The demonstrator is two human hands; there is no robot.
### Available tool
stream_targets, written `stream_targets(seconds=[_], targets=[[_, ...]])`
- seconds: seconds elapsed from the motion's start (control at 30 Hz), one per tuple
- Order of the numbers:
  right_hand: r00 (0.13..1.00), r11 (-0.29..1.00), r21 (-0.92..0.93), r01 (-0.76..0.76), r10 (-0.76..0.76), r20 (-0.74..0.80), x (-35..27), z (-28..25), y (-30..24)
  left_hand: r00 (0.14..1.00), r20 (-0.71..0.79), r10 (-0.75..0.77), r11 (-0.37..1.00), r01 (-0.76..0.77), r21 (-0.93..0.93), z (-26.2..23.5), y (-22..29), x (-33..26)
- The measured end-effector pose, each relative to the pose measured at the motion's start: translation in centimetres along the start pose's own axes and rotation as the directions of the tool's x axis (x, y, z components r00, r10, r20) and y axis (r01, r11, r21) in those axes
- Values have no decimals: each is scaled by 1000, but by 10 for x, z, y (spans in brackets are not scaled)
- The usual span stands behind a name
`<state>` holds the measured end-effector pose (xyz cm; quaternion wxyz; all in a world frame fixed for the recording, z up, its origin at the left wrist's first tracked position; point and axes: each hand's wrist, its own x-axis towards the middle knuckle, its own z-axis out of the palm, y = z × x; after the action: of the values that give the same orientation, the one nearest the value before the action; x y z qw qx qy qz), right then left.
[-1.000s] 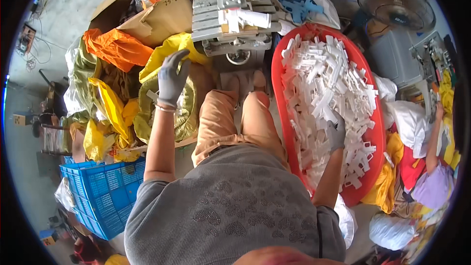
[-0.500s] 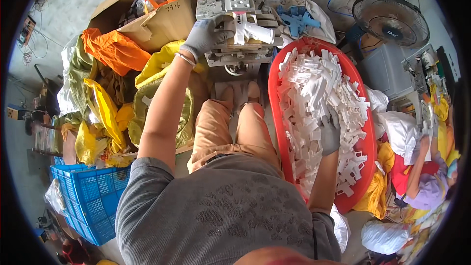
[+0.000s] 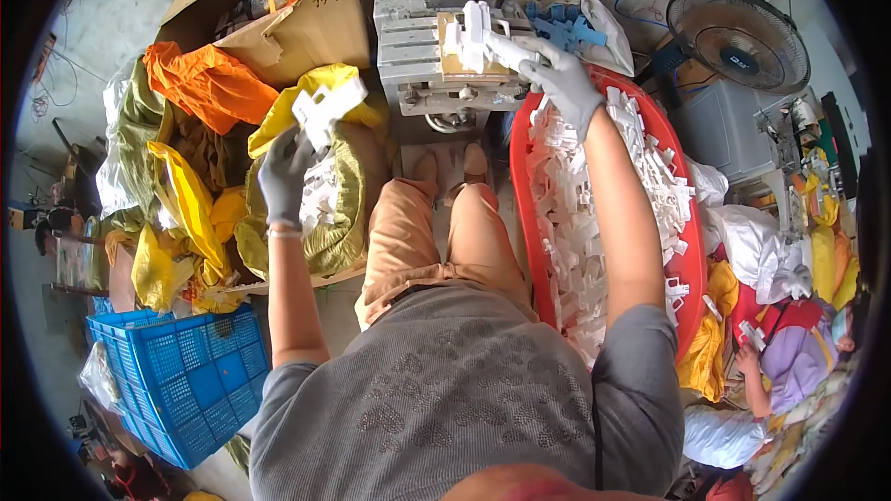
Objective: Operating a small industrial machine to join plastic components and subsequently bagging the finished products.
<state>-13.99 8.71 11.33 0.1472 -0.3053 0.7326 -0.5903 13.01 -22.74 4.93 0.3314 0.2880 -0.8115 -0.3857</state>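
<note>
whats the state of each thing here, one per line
left hand: gloved, holding a white plastic part over the yellow-green sack
right hand: gloved, placing a white part on the press machine
red tub: full
fan: upright

Bright, even daylight, soft shadows; sharp centre, fisheye bending and black rim.

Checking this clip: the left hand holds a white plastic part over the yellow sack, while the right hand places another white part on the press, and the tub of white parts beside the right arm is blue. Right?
Not quite. The tub of white parts is red, as the head view shows; blue is the crate at lower left. The rest stands: left hand holds a white plastic part over the yellow sack, right hand sets another white part on the press.
</note>
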Motion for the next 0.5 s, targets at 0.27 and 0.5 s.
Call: stream_targets(seconds=[0.27, 0.5], targets=[[948, 919, -372, -129, 224, 224, 21, 1, -37, 988, -17, -152, 983, 149, -109, -27, -74, -52], [982, 948, -267, 175, -187, -19, -65, -52, 6, 984, -61, -169, 979, 174, 107, -32, -104, -66]])
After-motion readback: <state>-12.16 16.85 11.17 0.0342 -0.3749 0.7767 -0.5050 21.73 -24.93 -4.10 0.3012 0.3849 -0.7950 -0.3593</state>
